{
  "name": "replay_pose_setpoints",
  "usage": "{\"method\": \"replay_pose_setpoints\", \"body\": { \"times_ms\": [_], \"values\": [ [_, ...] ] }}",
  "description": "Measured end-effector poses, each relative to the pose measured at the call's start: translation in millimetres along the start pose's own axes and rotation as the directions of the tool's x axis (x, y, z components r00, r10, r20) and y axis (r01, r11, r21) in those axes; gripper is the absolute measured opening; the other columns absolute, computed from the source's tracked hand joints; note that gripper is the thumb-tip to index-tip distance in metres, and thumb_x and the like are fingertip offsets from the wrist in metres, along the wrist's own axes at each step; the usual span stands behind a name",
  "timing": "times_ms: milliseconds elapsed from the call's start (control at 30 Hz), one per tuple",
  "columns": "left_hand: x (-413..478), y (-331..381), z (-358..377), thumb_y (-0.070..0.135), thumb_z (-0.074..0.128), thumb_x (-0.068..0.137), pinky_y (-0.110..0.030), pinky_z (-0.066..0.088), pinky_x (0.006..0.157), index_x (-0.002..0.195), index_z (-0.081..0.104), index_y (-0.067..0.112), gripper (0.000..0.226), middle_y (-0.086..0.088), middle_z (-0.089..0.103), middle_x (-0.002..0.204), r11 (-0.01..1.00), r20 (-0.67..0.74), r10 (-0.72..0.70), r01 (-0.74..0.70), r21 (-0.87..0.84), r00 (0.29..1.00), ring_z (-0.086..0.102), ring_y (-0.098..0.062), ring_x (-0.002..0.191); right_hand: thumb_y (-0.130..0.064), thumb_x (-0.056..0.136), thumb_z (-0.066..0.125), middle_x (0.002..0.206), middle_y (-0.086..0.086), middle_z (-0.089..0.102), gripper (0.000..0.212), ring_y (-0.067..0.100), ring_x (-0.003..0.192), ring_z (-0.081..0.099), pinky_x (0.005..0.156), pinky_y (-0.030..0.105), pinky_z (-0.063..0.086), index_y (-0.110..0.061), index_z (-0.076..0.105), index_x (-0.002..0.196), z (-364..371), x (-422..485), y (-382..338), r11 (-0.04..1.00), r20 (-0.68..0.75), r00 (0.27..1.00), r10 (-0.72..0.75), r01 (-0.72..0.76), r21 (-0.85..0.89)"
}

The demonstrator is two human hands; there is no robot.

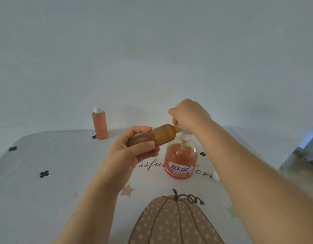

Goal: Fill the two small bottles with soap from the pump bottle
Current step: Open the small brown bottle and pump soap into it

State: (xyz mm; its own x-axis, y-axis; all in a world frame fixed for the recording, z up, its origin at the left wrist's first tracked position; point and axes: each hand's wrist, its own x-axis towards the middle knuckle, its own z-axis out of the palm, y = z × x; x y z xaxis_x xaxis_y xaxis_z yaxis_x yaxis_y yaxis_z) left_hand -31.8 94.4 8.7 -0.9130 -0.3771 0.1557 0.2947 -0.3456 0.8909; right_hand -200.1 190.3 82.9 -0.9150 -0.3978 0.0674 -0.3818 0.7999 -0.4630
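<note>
My left hand grips a small bottle, tilted almost flat, its open neck against the pump spout. It looks filled with orange-brown soap. My right hand sits on top of the pump head with fingers curled over it; the spout is hidden beneath. The pump bottle stands on the table, about half full of orange soap, with a blue label. A second small bottle, full of orange soap and closed with a white cap, stands upright at the back left.
A white cap lies on the tablecloth just right of the pump bottle, partly behind my right forearm. The cloth has a pumpkin print near me. A grey wall rises behind the table; dark objects sit at the right edge.
</note>
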Motion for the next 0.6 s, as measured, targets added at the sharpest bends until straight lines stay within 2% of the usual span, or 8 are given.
{"method": "replay_pose_setpoints", "body": {
  "times_ms": [333, 467, 600],
  "values": [
    [-0.7, -2.5, -0.1, -0.002, 0.069, 0.069, -0.032, 0.059, 0.074, 0.104, 0.065, 0.007, 0.037, -0.012, 0.072, 0.094, 1.000, -0.009, 0.008, -0.008, 0.005, 1.000, 0.069, -0.035, 0.080, -0.029, 0.094, 0.052, 0.070, 0.004, 0.064, 0.031, 0.024, 0.063, 0.057, 0.065, 0.030, 0.044, -0.008, 0.075, 0.093, 5.7, 2.4, 7.7, 0.997, -0.020, 1.000, 0.001, 0.000, 0.072],
    [-0.6, -2.5, 1.8, -0.001, 0.070, 0.069, -0.032, 0.059, 0.074, 0.105, 0.066, 0.007, 0.038, -0.015, 0.071, 0.098, 1.000, -0.025, 0.022, -0.022, 0.001, 0.999, 0.069, -0.035, 0.080, -0.028, 0.095, 0.049, 0.071, 0.003, 0.064, 0.031, 0.024, 0.061, 0.057, 0.058, 0.027, 0.040, -0.010, 0.074, 0.094, -0.9, -2.7, 3.2, 1.000, -0.036, 0.999, -0.007, 0.008, 0.021],
    [-1.9, -0.7, 4.3, -0.001, 0.070, 0.069, -0.033, 0.059, 0.074, 0.105, 0.066, 0.008, 0.037, -0.015, 0.071, 0.097, 0.999, -0.016, 0.037, -0.037, -0.014, 0.999, 0.069, -0.034, 0.081, -0.029, 0.095, 0.048, 0.076, 0.003, 0.066, 0.033, 0.023, 0.065, 0.059, 0.058, 0.027, 0.040, -0.010, 0.074, 0.094, -10.9, -5.5, -1.8, 0.999, -0.054, 0.998, -0.043, 0.041, -0.029]
  ]
}}
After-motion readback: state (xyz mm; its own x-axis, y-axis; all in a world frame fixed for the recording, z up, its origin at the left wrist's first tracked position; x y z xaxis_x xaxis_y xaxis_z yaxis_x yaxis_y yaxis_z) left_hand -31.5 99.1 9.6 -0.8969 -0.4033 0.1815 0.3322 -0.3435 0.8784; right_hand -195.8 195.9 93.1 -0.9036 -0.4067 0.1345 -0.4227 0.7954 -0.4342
